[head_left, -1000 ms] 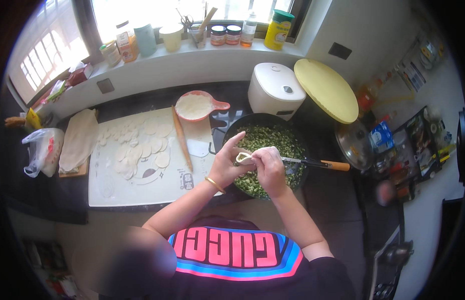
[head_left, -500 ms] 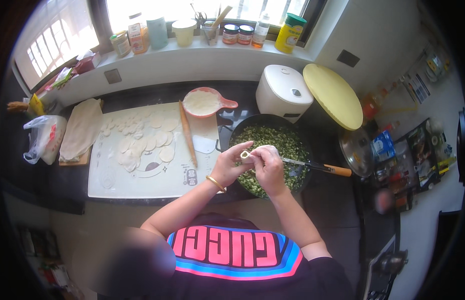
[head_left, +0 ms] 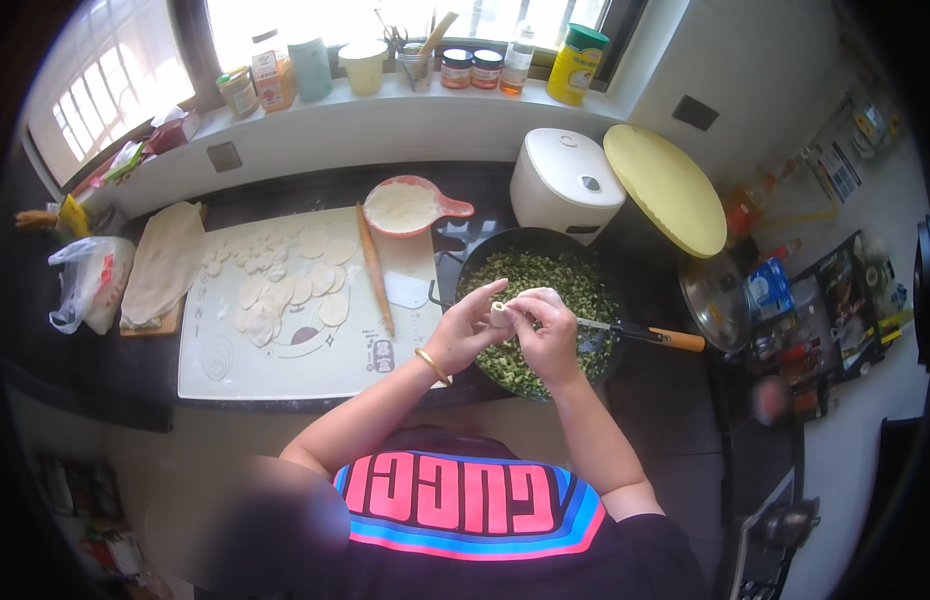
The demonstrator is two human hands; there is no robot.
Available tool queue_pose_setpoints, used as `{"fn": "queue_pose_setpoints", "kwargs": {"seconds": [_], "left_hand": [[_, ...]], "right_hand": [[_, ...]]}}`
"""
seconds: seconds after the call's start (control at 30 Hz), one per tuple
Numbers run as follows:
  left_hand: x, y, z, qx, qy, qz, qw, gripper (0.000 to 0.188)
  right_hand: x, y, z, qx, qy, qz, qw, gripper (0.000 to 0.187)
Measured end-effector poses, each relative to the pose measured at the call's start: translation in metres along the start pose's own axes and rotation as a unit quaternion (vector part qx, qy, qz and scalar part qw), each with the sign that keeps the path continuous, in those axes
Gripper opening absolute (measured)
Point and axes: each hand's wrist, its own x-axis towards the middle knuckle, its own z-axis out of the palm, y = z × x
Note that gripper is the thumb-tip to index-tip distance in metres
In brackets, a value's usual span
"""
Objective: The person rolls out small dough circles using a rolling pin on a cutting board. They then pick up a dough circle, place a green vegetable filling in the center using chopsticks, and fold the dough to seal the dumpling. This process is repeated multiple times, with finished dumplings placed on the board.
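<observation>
Nearest lay a dark shirt (head_left: 405, 570) with large pink block lettering across it, banded in blue and pink. The left forearm (head_left: 370, 410) came up from eight o'clock, a gold bangle (head_left: 433, 367) at its wrist, and the right forearm (head_left: 607, 445) from five o'clock. The left hand (head_left: 465, 332) was half open, its index finger stretched up toward one o'clock, the rest cupping a small pale dough piece (head_left: 499, 315). The right hand (head_left: 547, 335) was mostly closed, pinching that same piece with thumb and fingertips. The dough, folded and open at the top, was held over a dark pan (head_left: 592, 262) of chopped green filling (head_left: 525, 268); the fingers covered much of it, so I could not tell whether it had anything inside. At three o'clock from the hands, an orange-and-black handle (head_left: 675, 341) reached past the pan's rim. At nine o'clock lay a pale mat (head_left: 240, 375), printed with dark characters and circles and spread with round dough wrappers (head_left: 300, 285); a rolling pin (head_left: 374, 270) crossed it at ten. A red bowl (head_left: 455, 208) of flour stood at eleven, a white cooker (head_left: 565, 170) at one. Farthest, on the windowsill, were two small jars (head_left: 472, 70) with reddish labels at twelve o'clock and a yellow-labelled canister (head_left: 576, 72) with a green lid toward one.
</observation>
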Motion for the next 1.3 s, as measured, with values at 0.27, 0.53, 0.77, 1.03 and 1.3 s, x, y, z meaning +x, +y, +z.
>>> {"fn": "queue_pose_setpoints", "kwargs": {"seconds": [0.27, 0.53, 0.77, 1.03, 1.3], "left_hand": [[0.004, 0.002, 0.004, 0.101, -0.029, -0.024, 0.994, 0.068], [0.006, -0.005, 0.014, 0.048, -0.046, -0.027, 0.997, 0.072], [0.014, -0.009, 0.021, 0.005, -0.082, -0.082, 0.993, 0.075], [0.013, -0.019, 0.026, -0.021, -0.061, -0.085, 0.994, 0.074], [0.009, -0.036, 0.037, 0.032, -0.038, -0.065, 0.997, 0.075]], "right_hand": [[0.001, -0.001, -0.01, 0.048, -0.035, 0.074, 0.995, 0.013], [0.0, 0.001, -0.021, 0.055, -0.032, 0.027, 0.998, 0.006], [-0.001, 0.025, -0.019, -0.045, -0.038, -0.043, 0.997, 0.005], [-0.003, 0.03, -0.032, 0.031, -0.068, 0.059, 0.995, 0.006], [-0.014, 0.045, -0.023, -0.018, -0.005, 0.002, 1.0, 0.005]]}}
